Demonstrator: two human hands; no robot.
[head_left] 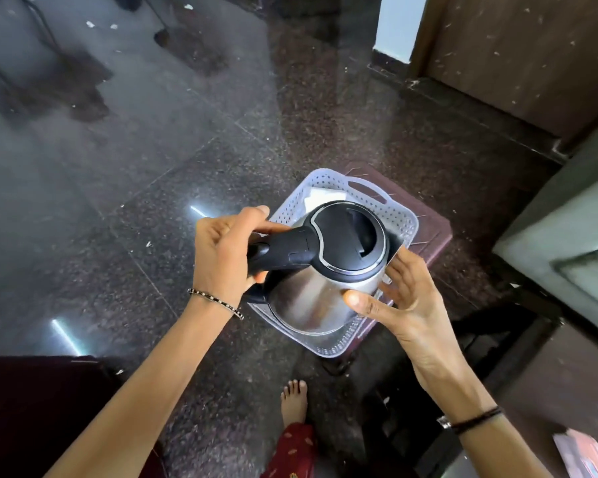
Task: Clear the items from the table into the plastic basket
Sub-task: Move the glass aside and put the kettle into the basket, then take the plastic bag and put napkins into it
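Hovering upright just over basket (328, 350): kettle (325, 294); left hand (221, 257) grips handle (283, 251); right hand (408, 298), fingers (406, 267) straight, steadies its side.

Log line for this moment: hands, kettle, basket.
left hand: grips handle of kettle | right hand: open, steadies steel side | kettle: lid shut, over basket, set-down unclear | basket: on stool, white paper inside

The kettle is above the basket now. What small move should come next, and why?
Probably lower the kettle straight down into the basket. The left hand grips its handle, the right hand steadies its steel side, and it is over the basket's middle, with only white paper in the far corner.
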